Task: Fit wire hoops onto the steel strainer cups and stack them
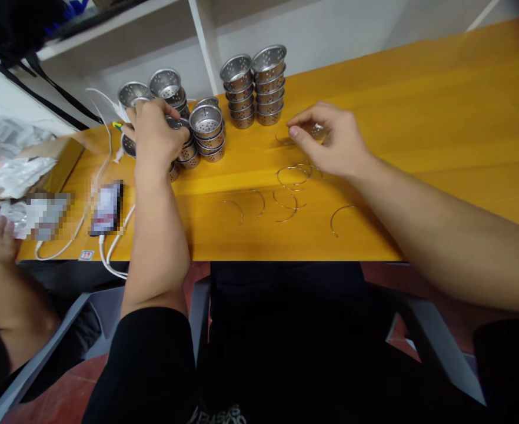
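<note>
Cups [206,125] stand nested upper left, likely saving room, our left hand [156,132] over some, our right hand [336,138] curled near central wires [295,167], both grips unclear.

At least five cup stacks [269,91], six-plus wires [331,223], one phone [107,209].

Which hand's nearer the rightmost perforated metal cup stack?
Right. The right hand is just right of the cup stack and toward the wearer, not touching; the left hand is farther off to its left, at other metal cups.
</note>
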Demonstrator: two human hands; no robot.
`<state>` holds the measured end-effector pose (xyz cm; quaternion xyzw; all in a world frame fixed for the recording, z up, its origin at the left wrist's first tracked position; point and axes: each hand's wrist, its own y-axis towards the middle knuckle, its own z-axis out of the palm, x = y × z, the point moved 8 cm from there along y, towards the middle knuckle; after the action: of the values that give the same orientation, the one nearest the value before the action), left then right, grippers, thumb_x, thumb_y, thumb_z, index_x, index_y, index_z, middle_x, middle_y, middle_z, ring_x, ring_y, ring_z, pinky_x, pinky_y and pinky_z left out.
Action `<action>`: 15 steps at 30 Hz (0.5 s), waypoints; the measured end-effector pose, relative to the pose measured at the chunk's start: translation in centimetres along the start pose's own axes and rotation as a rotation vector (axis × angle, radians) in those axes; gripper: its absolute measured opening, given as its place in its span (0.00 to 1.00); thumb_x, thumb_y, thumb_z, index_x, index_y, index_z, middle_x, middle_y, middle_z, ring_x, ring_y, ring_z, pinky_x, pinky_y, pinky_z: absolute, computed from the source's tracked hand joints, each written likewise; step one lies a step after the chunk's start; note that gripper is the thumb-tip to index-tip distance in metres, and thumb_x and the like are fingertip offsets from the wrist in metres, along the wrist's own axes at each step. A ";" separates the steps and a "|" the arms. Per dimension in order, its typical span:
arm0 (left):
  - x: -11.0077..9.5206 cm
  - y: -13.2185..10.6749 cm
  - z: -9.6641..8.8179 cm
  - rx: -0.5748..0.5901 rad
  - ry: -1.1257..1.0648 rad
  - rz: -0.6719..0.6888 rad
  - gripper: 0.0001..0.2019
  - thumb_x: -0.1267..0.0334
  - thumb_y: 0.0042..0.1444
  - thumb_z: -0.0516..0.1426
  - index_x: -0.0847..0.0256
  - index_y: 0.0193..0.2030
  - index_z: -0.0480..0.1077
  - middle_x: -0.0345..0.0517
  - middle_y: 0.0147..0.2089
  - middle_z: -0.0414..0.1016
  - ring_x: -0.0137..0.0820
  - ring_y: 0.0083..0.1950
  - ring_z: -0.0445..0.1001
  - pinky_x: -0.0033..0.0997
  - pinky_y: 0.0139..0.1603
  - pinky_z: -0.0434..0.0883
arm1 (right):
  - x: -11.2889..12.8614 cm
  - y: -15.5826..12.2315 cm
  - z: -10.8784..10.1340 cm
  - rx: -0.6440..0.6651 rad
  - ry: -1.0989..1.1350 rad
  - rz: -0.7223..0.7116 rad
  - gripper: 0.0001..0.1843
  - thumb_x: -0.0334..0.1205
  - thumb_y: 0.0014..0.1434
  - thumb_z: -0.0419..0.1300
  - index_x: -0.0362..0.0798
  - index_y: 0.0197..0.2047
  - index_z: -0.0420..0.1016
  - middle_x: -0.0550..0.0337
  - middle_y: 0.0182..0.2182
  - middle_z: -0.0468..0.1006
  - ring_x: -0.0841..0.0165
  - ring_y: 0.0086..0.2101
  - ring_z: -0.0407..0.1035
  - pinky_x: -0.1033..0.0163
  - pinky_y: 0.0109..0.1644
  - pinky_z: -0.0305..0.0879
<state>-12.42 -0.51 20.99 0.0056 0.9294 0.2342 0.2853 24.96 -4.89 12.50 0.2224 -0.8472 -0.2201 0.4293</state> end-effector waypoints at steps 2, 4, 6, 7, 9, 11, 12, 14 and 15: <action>-4.5 -2.4 1.2 0.130 -0.083 0.215 0.25 0.34 0.46 0.80 0.37 0.46 0.82 0.50 0.57 0.88 0.68 0.90 0.51 0.87 0.98 0.34 | 0.0 0.0 0.0 -0.011 -0.004 0.000 0.24 0.75 0.83 0.70 0.65 0.55 0.90 0.49 0.57 0.96 0.36 0.60 0.87 0.24 0.76 0.81; -8.8 -5.2 2.5 0.187 -0.139 0.389 0.26 0.33 0.52 0.79 0.36 0.53 0.84 0.48 0.60 0.90 0.65 0.95 0.51 0.84 1.00 0.39 | -0.4 0.0 -0.4 -0.038 -0.018 0.019 0.18 0.67 0.85 0.70 0.65 0.58 0.89 0.47 0.59 0.94 0.37 0.61 0.86 0.25 0.77 0.81; -12.2 -7.7 3.7 0.213 -0.168 0.500 0.27 0.33 0.56 0.78 0.36 0.58 0.85 0.48 0.64 0.91 0.63 0.97 0.52 0.82 1.01 0.44 | -1.2 0.2 -1.5 -0.102 -0.060 0.051 0.12 0.58 0.85 0.70 0.65 0.63 0.88 0.45 0.64 0.90 0.38 0.63 0.84 0.26 0.79 0.79; -13.4 -8.6 4.3 0.224 -0.177 0.532 0.27 0.33 0.59 0.77 0.37 0.61 0.85 0.48 0.67 0.91 0.63 0.98 0.52 0.82 1.01 0.46 | -1.8 0.3 -2.2 -0.142 -0.094 0.070 0.12 0.53 0.85 0.69 0.65 0.66 0.86 0.43 0.68 0.88 0.38 0.64 0.83 0.27 0.80 0.79; -14.9 -9.7 5.2 0.242 -0.194 0.574 0.26 0.35 0.64 0.76 0.38 0.65 0.85 0.49 0.73 0.89 0.63 0.99 0.54 0.81 1.01 0.50 | -3.2 0.5 -3.7 -0.216 -0.190 0.114 0.20 0.45 0.83 0.69 0.64 0.73 0.83 0.42 0.76 0.81 0.39 0.69 0.79 0.29 0.82 0.78; -15.2 -9.9 6.2 0.269 -0.209 0.597 0.24 0.38 0.69 0.74 0.40 0.67 0.84 0.50 0.77 0.88 0.64 1.00 0.56 0.80 1.01 0.54 | -5.1 0.8 -4.7 -0.234 -0.301 0.184 0.27 0.37 0.80 0.68 0.62 0.78 0.82 0.40 0.79 0.76 0.41 0.76 0.74 0.31 0.85 0.75; -14.9 -9.8 6.9 0.288 -0.219 0.607 0.23 0.39 0.71 0.73 0.40 0.67 0.84 0.51 0.78 0.87 0.64 0.99 0.58 0.80 1.00 0.56 | -6.3 1.0 -4.9 -0.213 -0.361 0.233 0.29 0.35 0.78 0.70 0.59 0.78 0.83 0.39 0.79 0.75 0.41 0.79 0.71 0.30 0.88 0.71; -13.8 -9.3 9.0 0.336 -0.239 0.626 0.18 0.44 0.75 0.71 0.43 0.66 0.85 0.54 0.78 0.86 0.64 0.97 0.65 0.78 0.98 0.62 | -9.0 1.0 -4.7 -0.128 -0.438 0.354 0.26 0.36 0.79 0.73 0.54 0.76 0.86 0.35 0.81 0.72 0.39 0.83 0.67 0.30 0.92 0.64; -13.1 -9.1 10.4 0.363 -0.247 0.637 0.15 0.46 0.77 0.70 0.44 0.64 0.85 0.55 0.78 0.87 0.63 0.94 0.70 0.76 0.97 0.66 | -10.4 0.9 -4.4 -0.077 -0.457 0.420 0.23 0.38 0.79 0.76 0.52 0.74 0.88 0.34 0.81 0.71 0.37 0.83 0.66 0.29 0.92 0.62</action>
<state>5.17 -5.98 16.36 0.3725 0.8661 0.1403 0.3023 33.93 0.94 8.84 -0.0291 -0.9402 -0.2031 0.2718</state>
